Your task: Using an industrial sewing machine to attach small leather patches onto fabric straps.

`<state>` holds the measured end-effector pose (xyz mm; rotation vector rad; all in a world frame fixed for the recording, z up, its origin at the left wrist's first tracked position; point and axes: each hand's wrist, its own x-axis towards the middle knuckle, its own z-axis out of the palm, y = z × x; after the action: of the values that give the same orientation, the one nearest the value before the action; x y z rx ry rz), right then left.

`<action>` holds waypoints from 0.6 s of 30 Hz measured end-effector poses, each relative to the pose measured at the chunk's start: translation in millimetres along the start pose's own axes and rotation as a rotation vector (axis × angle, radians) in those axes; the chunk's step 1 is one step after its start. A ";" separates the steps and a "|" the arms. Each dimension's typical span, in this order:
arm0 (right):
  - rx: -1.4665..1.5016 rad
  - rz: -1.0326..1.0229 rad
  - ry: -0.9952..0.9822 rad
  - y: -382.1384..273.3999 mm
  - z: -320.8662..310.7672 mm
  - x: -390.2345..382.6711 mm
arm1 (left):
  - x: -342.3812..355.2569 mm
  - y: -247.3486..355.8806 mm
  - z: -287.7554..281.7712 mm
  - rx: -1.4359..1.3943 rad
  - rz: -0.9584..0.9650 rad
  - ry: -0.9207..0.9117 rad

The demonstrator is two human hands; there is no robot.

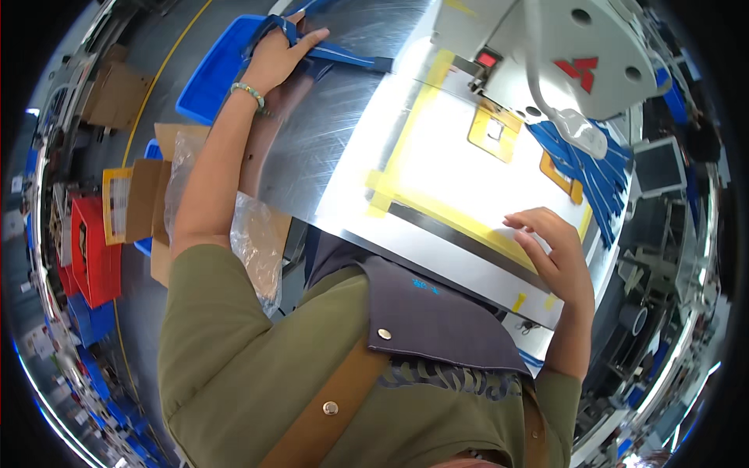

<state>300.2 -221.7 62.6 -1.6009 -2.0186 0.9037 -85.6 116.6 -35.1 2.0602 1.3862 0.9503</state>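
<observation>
Where the table [308, 168] nears the blue bin [220, 70], a blue strap [343, 56] lies at the left hand [281, 56], its dark end reaching toward the machine [569, 70]. The strap crosses the fingers, but I cannot tell whether they are closed on it. The right hand [550, 253] is slack and holds nothing, its fingers loosely bent above the table's near edge.

The strap should be light, limp and hard to break; being narrow and flat, it may twist or slide on the smooth metal. Its dark end looks the easiest place to pinch, with a second hold farther along to keep it straight. More straps [589, 175] fan out by the machine.

The bin shows mostly bare blue wall, with its right part hidden by the hand and strap. Beside the forearm stands an open box [143, 199] with a clear bag [257, 242] spilling over its side; what else it holds is hidden.
</observation>
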 end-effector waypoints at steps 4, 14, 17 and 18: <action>-0.042 -0.033 0.037 15.4 -0.4 -16.9 | -18.1 -23.4 -44.8 0.294 -0.117 0.042; -0.444 -0.426 0.027 39.0 19.5 -8.6 | -207.5 -35.7 -41.9 0.522 -0.195 0.378; -0.364 -0.518 -0.094 45.0 34.9 -5.6 | -211.8 -43.7 -26.1 0.451 0.044 0.620; -0.353 -0.552 -0.108 45.7 36.5 -2.4 | -212.2 -44.8 -31.7 0.427 0.026 0.578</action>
<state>308.4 -226.7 4.8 -1.0516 -2.6150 0.4502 -188.8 -63.3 -106.0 2.1958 2.0036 1.4418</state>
